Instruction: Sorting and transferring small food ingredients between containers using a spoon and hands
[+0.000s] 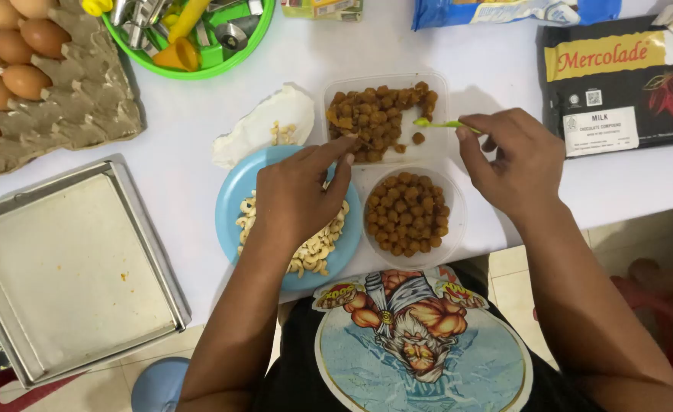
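Observation:
My left hand [298,194] reaches over a blue plate [233,198] of cashew nuts, its fingertips pinched on a brown ball at the near edge of a clear rectangular tub [436,88] of brown balls. My right hand [516,164] grips a small green pick [436,123] whose tip points into that tub. A round clear bowl [452,221] with more brown balls [407,214] sits just in front, between my hands.
A metal baking tray [69,267] lies at the left. An egg carton [85,91] with brown eggs is at the far left, a green bowl [199,70] of tools behind, white paper [264,122] beside the plate, and a black packet [619,84] at the right.

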